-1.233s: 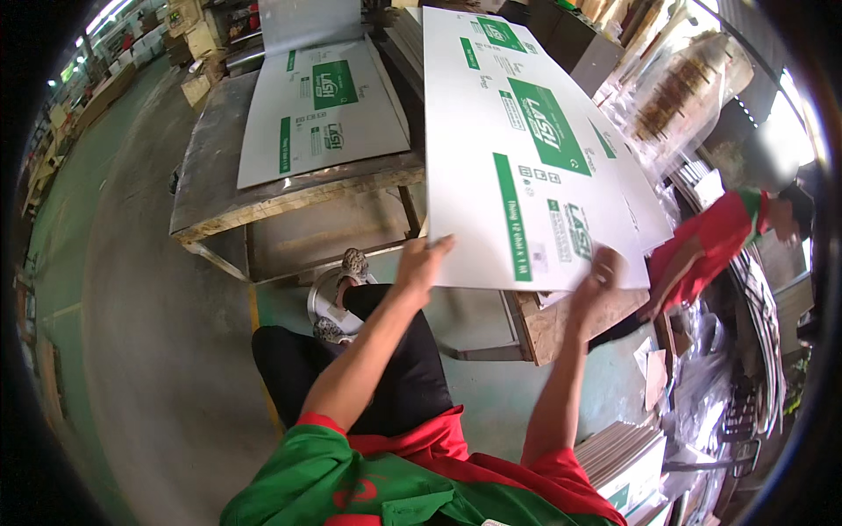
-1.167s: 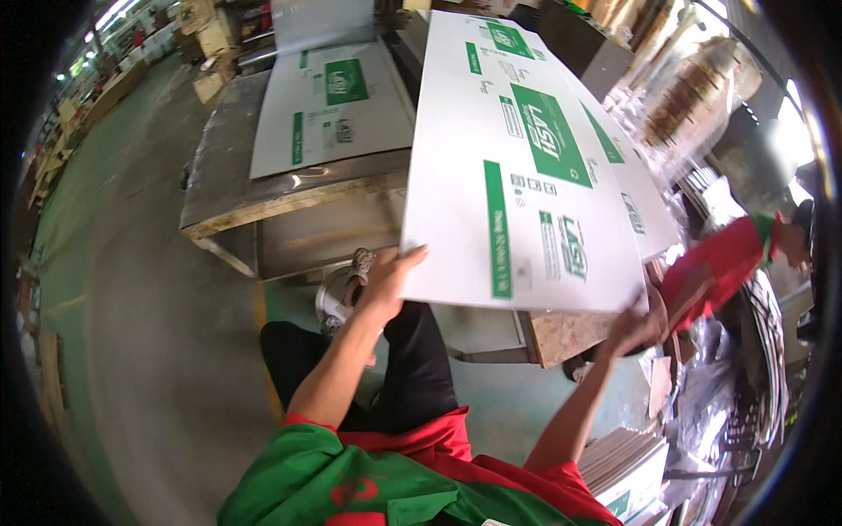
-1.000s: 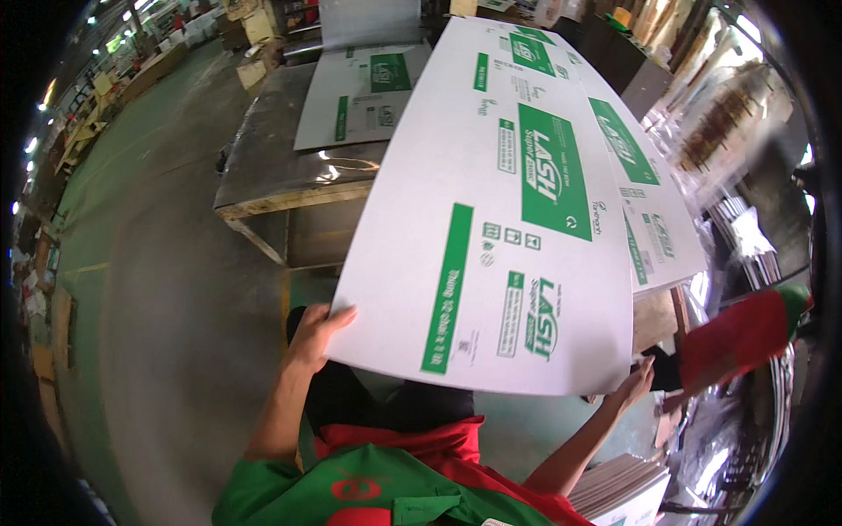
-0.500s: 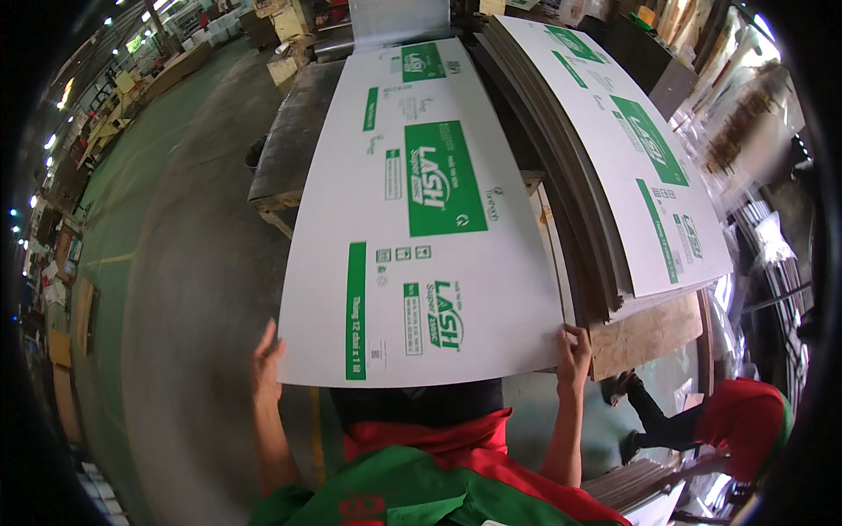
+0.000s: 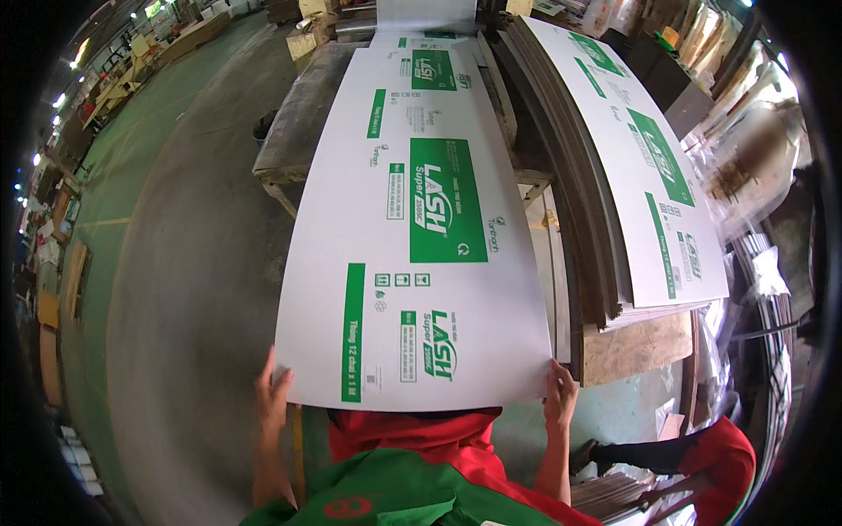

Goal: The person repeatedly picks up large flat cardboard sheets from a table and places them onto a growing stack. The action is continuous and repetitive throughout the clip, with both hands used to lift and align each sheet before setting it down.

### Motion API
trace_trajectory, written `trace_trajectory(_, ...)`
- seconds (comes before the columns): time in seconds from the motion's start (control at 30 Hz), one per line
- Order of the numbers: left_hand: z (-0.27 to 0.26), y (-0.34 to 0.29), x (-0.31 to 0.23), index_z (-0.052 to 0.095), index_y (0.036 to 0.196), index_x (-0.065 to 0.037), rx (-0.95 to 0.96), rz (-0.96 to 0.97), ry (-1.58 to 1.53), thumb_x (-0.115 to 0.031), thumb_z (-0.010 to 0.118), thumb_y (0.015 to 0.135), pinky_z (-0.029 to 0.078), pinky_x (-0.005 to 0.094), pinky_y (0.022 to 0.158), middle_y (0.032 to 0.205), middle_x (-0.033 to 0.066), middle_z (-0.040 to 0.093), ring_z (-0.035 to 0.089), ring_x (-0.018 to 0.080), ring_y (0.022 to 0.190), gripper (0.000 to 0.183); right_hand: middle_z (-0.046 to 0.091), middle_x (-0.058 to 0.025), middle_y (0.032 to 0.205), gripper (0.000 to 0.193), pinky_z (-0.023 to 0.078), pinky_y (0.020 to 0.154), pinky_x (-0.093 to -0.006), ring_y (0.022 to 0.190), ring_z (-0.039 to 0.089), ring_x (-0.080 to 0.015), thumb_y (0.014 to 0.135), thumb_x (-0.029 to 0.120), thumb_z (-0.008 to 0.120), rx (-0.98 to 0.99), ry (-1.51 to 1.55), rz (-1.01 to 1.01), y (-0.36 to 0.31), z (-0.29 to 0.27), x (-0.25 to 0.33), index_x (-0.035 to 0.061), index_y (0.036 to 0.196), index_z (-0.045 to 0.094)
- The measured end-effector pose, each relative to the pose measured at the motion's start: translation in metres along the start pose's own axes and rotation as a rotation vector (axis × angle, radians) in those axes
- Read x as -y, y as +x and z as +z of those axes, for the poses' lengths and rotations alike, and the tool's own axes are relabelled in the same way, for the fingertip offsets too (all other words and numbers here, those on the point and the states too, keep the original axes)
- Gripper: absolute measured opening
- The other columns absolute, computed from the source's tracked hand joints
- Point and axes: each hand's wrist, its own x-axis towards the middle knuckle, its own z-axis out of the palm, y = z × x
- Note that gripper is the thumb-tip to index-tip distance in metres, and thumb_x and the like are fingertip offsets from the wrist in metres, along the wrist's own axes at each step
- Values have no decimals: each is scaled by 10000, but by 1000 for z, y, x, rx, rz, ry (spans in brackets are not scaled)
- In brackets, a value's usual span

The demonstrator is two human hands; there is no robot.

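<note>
A long white cardboard sheet with green printing stretches away from my body. At its near left corner, my left hand grips the edge, thumb on top. My right hand is closed on the near right corner; some of its fingers are hidden. The sheet's far part lies over a dark metal table. Beyond its far edge, part of another printed sheet shows near a grey metal machine.
To the right, a tall stack of like sheets rests on a wooden board. A co-worker's red sleeve and dark trouser leg show at lower right, beside more stacked cardboard. Grey floor runs along the left.
Both hands and the near edge of the sheet have come lower in view, toward me. Another printed sheet now shows behind its far edge. The co-worker has shifted lower in view.
</note>
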Motion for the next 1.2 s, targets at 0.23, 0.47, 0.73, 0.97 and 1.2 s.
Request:
trace_trajectory(0.23, -5, 1, 1, 373, 1474, 91, -17, 243, 74, -116, 617, 928, 418, 353, 1040, 1359, 186, 573, 543, 204, 1210, 632, 519, 46, 767, 382, 353, 579, -241, 679, 420, -52, 979, 140, 555, 25, -78, 22, -10, -15, 22, -19, 1321, 614)
trace_trajectory(0.47, 28, 59, -68, 423, 1472, 32, -3, 210, 183, -181, 625, 947, 509, 310, 747, 1109, 113, 664, 616, 149, 878, 602, 667, -40, 990, 400, 465, 862, -274, 960, 584, -115, 967, 168, 576, -67, 75, -109, 47, 7, 56, -62, 1292, 608)
trace_trajectory(0.73, 113, 258, -131, 417, 1506, -53, -50, 31, 70, -244, 673, 939, 351, 233, 371, 1115, 87, 660, 507, 58, 587, 651, 710, -98, 1061, 350, 477, 897, -297, 986, 620, -146, 942, 183, 627, -160, 111, -208, 248, 100, 88, -53, 1195, 679)
trace_trajectory(0.97, 129, 355, -95, 409, 1512, -96, 14, 101, -28, -271, 638, 969, 298, 223, 341, 945, 54, 655, 454, 64, 466, 615, 688, -210, 1090, 289, 526, 868, -398, 1000, 663, -326, 962, 212, 590, -283, -106, -249, 300, 132, 131, 1, 1135, 687)
trace_trajectory(1.2, 136, 373, -83, 398, 1450, 68, -181, 570, 1235, -374, 606, 989, 470, 425, 974, 1317, 208, 589, 584, 333, 1137, 672, 662, -154, 1004, 380, 500, 899, -435, 1010, 618, -342, 921, 289, 666, -173, -646, -1171, 211, -41, 192, 90, 1243, 626)
